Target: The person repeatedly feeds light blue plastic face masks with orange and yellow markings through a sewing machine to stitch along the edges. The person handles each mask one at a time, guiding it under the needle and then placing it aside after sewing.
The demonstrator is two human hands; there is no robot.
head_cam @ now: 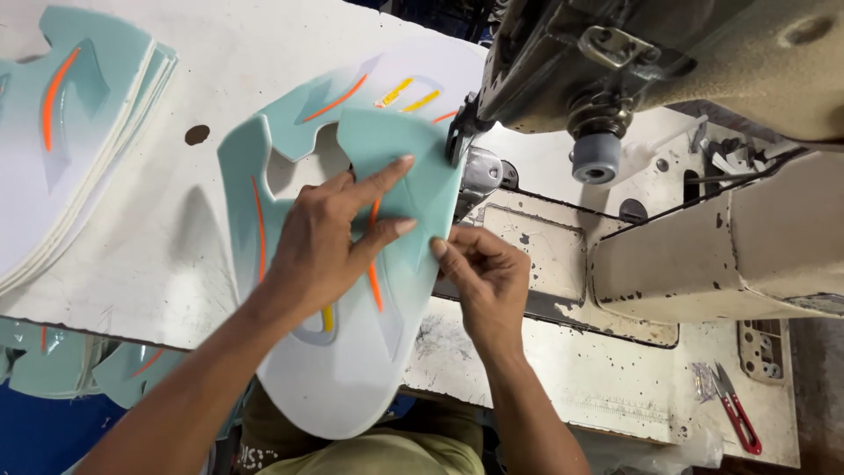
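Mint-green foam shoe piece (352,264) held flat on the white table (176,255), its edge at the sewing machine (633,70).
Left hand (321,242) spread open, palm pressing the folded flap down so it lies smooth; right hand (483,268) pinches the piece's edge between thumb and fingers, apparently lining it up. Stack of matching pieces (70,132) far left, more below the table edge. Red snips (734,413) lie apart. No containers visible.

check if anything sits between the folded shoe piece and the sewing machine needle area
Nothing visible does. The left hand presses the mint shoe piece flat, the right hand pinches its edge, and that edge already lies beside the sewing machine foot, with bare table between.
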